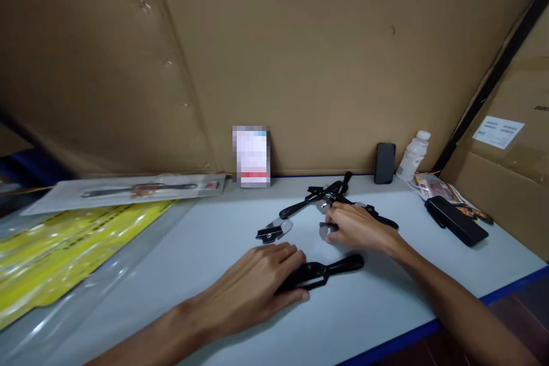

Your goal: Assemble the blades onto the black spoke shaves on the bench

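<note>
My left hand (pixel 263 277) is closed round one end of a black spokeshave body (pixel 317 274), whose free handle points right. Between the fingertips of my right hand (pixel 354 223) is a small grey metal blade (pixel 325 233), with a dark piece against it. Behind that hand lies a pile of black spokeshaves (pixel 330 194) with handles crossing; the hand partly hides it. To the left of the pile, a loose blade (pixel 285 226) rests beside a black cap piece (pixel 269 234) on the table.
On the left are a clear-packed spokeshave (pixel 141 189) and yellow printed plastic packaging (pixel 86 246). A lit phone (pixel 252 157) leans on the cardboard wall (pixel 300 57). Toward the right are a dark phone (pixel 385 163), a plastic bottle (pixel 414 155) and a black case (pixel 457 220).
</note>
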Motion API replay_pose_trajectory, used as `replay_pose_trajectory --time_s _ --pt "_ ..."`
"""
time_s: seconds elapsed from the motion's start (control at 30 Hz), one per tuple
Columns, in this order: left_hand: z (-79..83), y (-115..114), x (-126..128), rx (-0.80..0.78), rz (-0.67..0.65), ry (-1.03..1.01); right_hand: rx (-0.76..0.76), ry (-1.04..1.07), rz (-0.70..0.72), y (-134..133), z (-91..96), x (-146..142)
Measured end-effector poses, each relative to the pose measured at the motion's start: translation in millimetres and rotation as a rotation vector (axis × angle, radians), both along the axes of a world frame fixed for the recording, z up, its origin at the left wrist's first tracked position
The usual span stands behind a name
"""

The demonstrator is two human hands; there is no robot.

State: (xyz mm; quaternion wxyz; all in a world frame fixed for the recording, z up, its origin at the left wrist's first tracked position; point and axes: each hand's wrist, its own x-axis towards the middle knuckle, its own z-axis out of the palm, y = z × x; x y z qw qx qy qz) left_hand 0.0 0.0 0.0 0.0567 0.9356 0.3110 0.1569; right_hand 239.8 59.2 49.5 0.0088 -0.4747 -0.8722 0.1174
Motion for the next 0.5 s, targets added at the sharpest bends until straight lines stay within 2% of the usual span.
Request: replay_pose_trajectory --time_s 0.2,0.43,0.5 --pt "1.3 9 -9 0.024 0.032 0.005 -0.086 -0.029 -0.040 1 7.8 2" --pt "10.6 21 -23 -0.041 -0.075 0.006 -0.160 0.114 0.003 19 -0.6 13" --pt "10.6 21 -23 -0.030 -0.100 0.006 -0.226 0.222 -0.019 22 -1.4 12"
